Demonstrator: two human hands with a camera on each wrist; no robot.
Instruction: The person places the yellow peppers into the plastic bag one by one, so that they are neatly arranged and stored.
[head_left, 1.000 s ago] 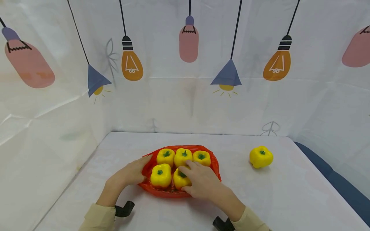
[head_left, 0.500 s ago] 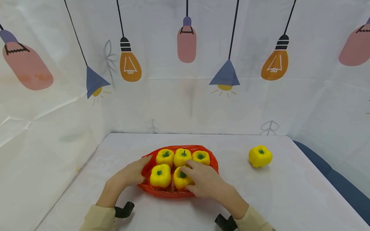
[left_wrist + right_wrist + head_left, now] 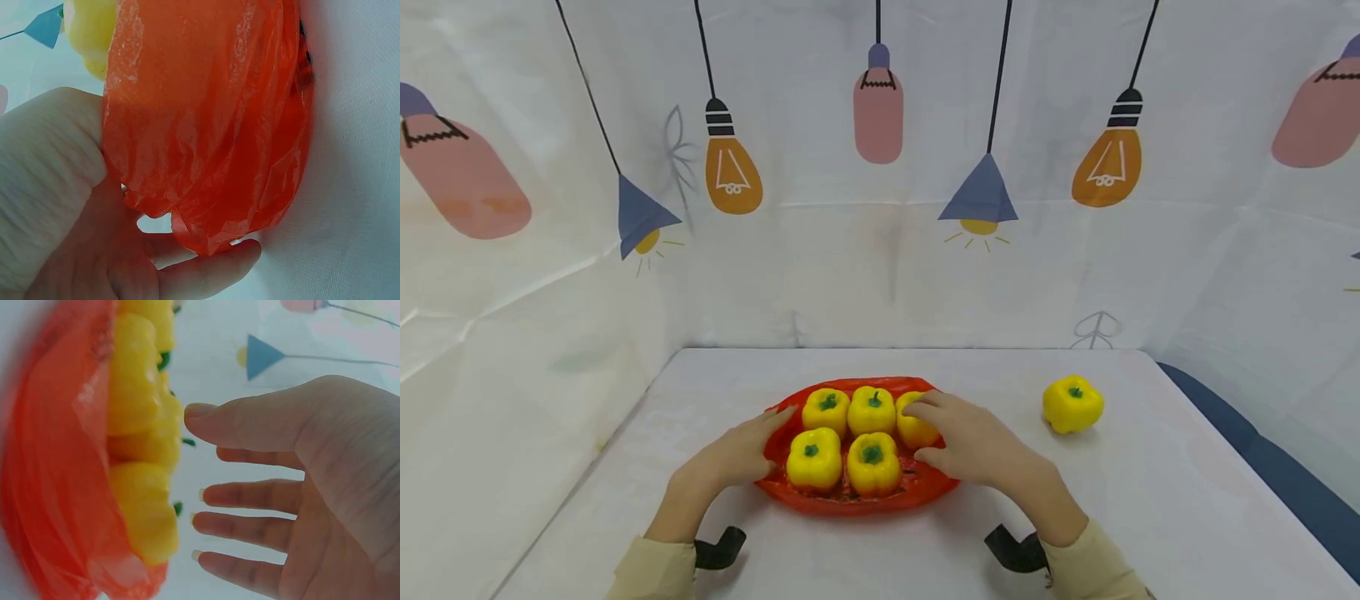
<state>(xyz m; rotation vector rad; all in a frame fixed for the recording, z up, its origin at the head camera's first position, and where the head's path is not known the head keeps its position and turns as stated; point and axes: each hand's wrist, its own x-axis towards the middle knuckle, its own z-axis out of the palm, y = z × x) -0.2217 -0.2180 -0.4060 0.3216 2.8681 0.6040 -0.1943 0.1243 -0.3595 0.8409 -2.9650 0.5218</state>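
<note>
A red plastic bag [image 3: 925, 483] lies spread open on the table, with several yellow bell peppers [image 3: 813, 462] in two rows inside it. At its left side my left hand [image 3: 733, 454] holds the edge. In the left wrist view the thumb goes behind the red film of the bag [image 3: 206, 125], while the fingers lie outside it. My right hand [image 3: 981, 442] is at the right side, fingers spread and holding nothing, overlapping the back-right pepper [image 3: 913, 427]. The front-right pepper [image 3: 874, 465] stands upright in the bag with its green stem up.
Another yellow bell pepper [image 3: 1072, 406] lies alone on the white table [image 3: 1150, 500] to the right. A white curtain [image 3: 820, 275] printed with lamps hangs behind the table. Something dark blue [image 3: 1247, 433] shows past the table's right edge.
My right hand has let go of the front-right pepper and moved up and right to the bag's right side. The left hand keeps its place.
</note>
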